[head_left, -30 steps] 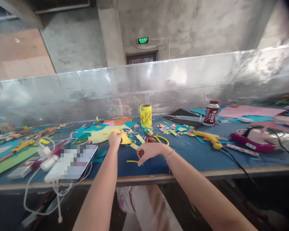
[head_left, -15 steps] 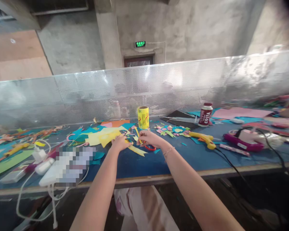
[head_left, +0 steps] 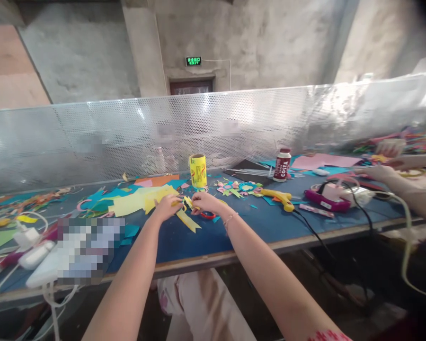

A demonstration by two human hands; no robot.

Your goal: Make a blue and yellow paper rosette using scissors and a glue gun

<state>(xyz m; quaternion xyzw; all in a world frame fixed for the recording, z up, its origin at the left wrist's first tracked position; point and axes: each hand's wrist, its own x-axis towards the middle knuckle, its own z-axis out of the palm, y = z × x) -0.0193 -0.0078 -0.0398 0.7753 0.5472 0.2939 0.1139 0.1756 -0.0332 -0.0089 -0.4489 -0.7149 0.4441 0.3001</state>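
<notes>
My left hand (head_left: 168,207) is closed on a yellow paper strip (head_left: 189,221); one notched end hangs down toward the table front. My right hand (head_left: 208,202) pinches a short yellow piece at the strip's upper part, close to the left fingers. Whether the two are one strip I cannot tell. Just below the right hand lie red-handled scissors (head_left: 208,215), partly hidden by it. Pale yellow paper sheets (head_left: 128,202) spread left of my hands. Behind them stands a yellow roll (head_left: 198,171). Paper flowers (head_left: 246,187) in blue and pink lie to the right.
A yellow glue gun (head_left: 279,196) with a black cord rests on the right, near a maroon bottle (head_left: 281,166) and a purple device (head_left: 328,201). A white power strip (head_left: 39,279) with cables sits front left. Another person's hand (head_left: 379,173) reaches in at far right. A perforated metal screen (head_left: 128,142) runs behind.
The view has turned to the right, bringing another person's hands in. The yellow piece in my right hand stood upright before and now lies across toward my left hand.
</notes>
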